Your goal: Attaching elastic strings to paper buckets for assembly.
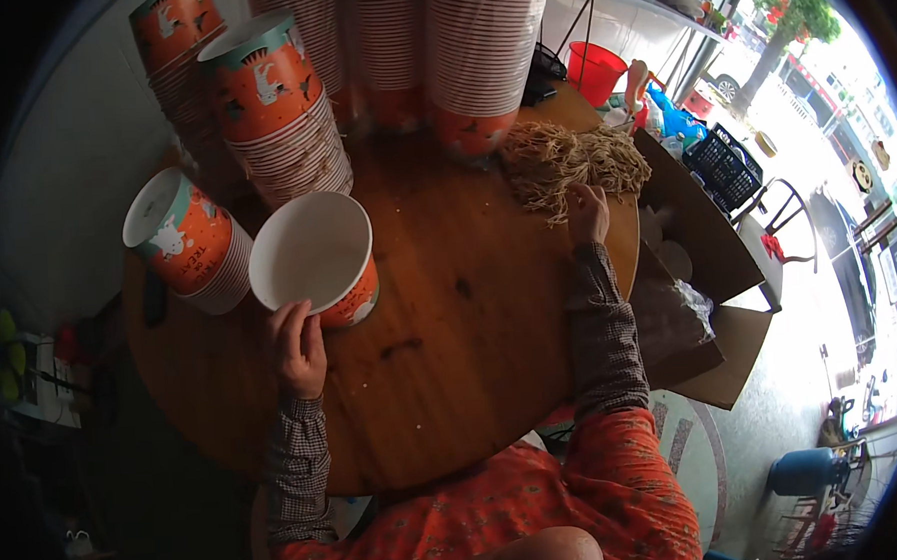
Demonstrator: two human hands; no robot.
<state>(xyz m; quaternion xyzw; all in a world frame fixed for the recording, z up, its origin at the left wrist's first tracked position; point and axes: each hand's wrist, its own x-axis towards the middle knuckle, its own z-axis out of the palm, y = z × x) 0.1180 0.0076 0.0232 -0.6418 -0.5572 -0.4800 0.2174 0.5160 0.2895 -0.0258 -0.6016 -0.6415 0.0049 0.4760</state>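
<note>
Here the left hand (298,349) rests on the round wooden desk (452,360), its fingers curled loosely up against the near rim of an open paper bowl (312,258); it touches the bowl's edge, and whether the thumb grips the wall cannot be told. The bowl is tilted toward the camera, white inside and orange outside, and sits just beside a lying stack of bowls (189,241) on its left. The right hand (587,212) reaches to the far side of the desk, fingers bent down into the near edge of a pile of dry noodles (571,160); the fingertips are buried in the strands, so how tightly they close is unclear. Tall stacks of bowls (428,51) stand behind, their tops cut off by the frame. A cardboard box (697,239) stands right of the desk, its contents hard to make out.
</note>
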